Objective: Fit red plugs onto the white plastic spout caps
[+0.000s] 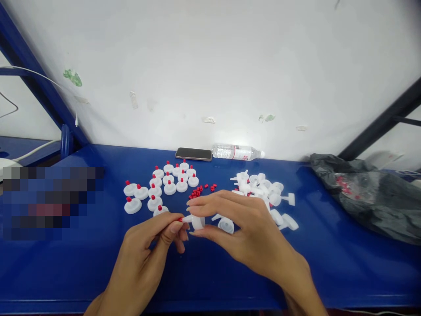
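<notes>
Between thumb and fingers, my right hand [243, 224] grips a white nozzle cap [198, 222], tipped sideways with its spout toward the left. My left hand [151, 245] pinches a small red tip cap [180, 219] at the end of that spout. Whether the tip cap is seated or only touching, I cannot tell. Several white nozzle caps with red tips [169, 188] stand upright on the left. Loose red tip caps [196, 192] lie in a small heap behind my hands. To the right, partly hidden by my right hand, is a pile of white nozzle caps [263, 186] without red tips.
On the blue table [210, 281], a phone [193, 154] and a clear plastic bottle [237, 152] lie along the wall. A black plastic bag [368, 202] with red pieces showing sits at the right. Blue frame posts [36, 74] rise at the left. A blurred patch covers the far left.
</notes>
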### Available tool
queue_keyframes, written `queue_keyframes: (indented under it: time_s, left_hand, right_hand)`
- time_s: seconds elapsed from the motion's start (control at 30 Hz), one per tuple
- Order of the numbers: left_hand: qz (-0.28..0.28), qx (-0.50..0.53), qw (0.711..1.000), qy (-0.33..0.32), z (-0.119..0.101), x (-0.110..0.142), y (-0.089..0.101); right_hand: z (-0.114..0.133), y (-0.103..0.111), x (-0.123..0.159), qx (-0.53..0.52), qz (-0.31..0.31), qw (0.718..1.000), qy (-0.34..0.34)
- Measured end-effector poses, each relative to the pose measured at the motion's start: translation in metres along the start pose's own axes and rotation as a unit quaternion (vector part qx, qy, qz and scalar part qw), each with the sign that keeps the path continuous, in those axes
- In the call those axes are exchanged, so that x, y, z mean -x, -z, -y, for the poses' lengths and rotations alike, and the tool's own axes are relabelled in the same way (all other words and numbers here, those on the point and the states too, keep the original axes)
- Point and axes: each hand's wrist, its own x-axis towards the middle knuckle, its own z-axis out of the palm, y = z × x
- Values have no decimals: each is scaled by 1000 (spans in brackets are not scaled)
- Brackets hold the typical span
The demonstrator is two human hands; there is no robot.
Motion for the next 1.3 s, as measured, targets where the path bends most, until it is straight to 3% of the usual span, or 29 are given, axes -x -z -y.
queue_keyframes:
  time_s: [0.2,0.47,0.67,0.87,1.07,1.3]
  left_hand:
    - [-10,-25,999,-36,-8,3,-1]
    - [-18,-80,977,-198,10,2,1]
    - [-49,-131,957,-255,14,1,0]
    - [-37,-106,969,-222,11,1,-5]
    - [-90,-112,977,-160,6,0,-4]
    - [-79,-202,969,-118,15,-3,-5]
  right_hand:
    - [1,-1,1,-21,4,1000,5]
    - [-4,-2,3,-19,13,1000,3]
    - [-1,-3,3,-11,18,999,-47]
    - [-2,4,8,24,43,995,-84]
    - [-7,6,7,102,72,987,-105]
    - [-4,28,11,193,38,968,-158]
